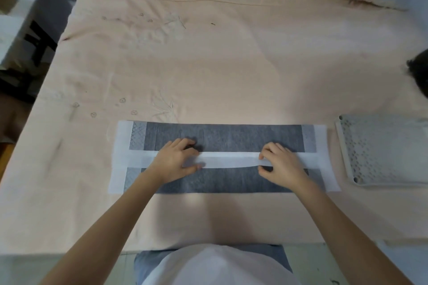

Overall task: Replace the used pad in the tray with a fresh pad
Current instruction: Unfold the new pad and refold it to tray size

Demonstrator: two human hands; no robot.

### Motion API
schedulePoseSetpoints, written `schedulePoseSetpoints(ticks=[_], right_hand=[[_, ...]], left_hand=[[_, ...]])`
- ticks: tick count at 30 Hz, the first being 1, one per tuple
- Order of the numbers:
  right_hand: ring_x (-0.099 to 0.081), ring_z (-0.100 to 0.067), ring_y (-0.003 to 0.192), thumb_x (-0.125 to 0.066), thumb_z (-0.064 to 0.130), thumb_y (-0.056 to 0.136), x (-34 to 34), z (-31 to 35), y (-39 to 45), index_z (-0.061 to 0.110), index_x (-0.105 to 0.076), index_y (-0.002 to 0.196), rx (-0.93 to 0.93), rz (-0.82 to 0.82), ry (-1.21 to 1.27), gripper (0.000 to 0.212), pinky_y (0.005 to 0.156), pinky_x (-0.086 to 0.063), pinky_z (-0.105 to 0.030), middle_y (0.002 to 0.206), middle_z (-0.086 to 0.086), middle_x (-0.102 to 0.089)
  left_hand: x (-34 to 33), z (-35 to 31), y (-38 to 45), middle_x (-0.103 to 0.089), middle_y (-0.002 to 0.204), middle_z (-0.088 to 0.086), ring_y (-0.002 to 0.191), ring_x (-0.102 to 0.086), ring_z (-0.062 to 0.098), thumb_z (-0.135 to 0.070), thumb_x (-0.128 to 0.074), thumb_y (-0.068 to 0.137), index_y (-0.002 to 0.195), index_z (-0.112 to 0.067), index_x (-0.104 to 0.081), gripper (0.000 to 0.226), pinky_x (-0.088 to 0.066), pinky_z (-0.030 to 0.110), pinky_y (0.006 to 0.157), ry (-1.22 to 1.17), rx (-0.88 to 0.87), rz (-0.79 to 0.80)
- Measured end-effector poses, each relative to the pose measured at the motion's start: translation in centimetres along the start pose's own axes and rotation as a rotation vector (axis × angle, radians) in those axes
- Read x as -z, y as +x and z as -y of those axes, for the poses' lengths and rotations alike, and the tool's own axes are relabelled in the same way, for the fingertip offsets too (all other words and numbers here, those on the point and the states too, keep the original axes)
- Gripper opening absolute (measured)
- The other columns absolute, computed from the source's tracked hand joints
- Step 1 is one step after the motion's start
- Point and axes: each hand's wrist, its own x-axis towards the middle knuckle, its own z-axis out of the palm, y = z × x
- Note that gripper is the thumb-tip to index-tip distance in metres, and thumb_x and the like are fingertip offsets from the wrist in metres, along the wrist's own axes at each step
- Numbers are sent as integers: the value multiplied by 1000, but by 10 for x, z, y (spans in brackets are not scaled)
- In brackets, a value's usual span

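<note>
On the peach bedsheet [231, 65], a folded grey pad [227, 136] with white borders lies flat, its two flaps meeting along a white centre strip. Both hands rest on that seam: the left hand [176, 161] has curled fingers and thumb pinching the white edge, and the right hand [281, 163] likewise pinches it with bent fingers. Well to the right sits a white perforated tray [347, 146].
</note>
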Motion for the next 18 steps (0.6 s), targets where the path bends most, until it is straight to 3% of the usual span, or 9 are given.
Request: schedulePoseSetpoints(ticks=[3, 5, 9, 12, 18], right_hand=[[-55, -22, 94, -64, 28, 83, -6, 12, -1, 10, -66, 101, -82, -93, 30, 25, 79, -41, -31, 104, -2, -59], [-54, -27, 111, -57, 25, 90, -10, 29, 5, 7, -62, 118, -116, -135, 68, 33, 93, -41, -37, 122, -8, -58], [-19, -22, 145, -33, 31, 99, -24, 75, 35, 9, -27, 147, -65, -81, 72, 53, 118, -9, -37, 156, -8, -24], [3, -19, 147, -19, 35, 101, -39, 103, 62, 10, -6, 150, -56, -49, -3, 56, 119, 6, -36, 159, -6, -2], [16, -19, 145, -2, 41, 99, -61, 115, 95, 10, 5, 148, -124, 4, -90, 59, 119, 8, -38, 158, -6, 10]], left_hand=[[-3, -6, 3, -53, 134, 3, 117, -53, 24, -51, -29, 90, 124, -18, -61, 57, -41, 37, 94, -14, 36, -52], [-8, -10, 11, -46, 144, 6, 131, -45, 28, -42, -23, 94, 135, -13, -51, 58, -35, 40, 106, 33, 74, -104], [-17, -22, 36, -28, 153, 8, 143, -24, 25, -39, -20, 98, 147, -9, -30, 59, -17, 40, 118, 63, 169, -141], [-27, -29, 49, -28, 152, 11, 142, -25, 28, -36, -19, 97, 146, -5, -30, 59, -15, 42, 117, 28, 232, -126], [-48, -26, 53, -19, 156, 9, 146, -13, 24, -34, -8, 97, 148, -6, -23, 60, -10, 42, 120, 38, 268, -131]])
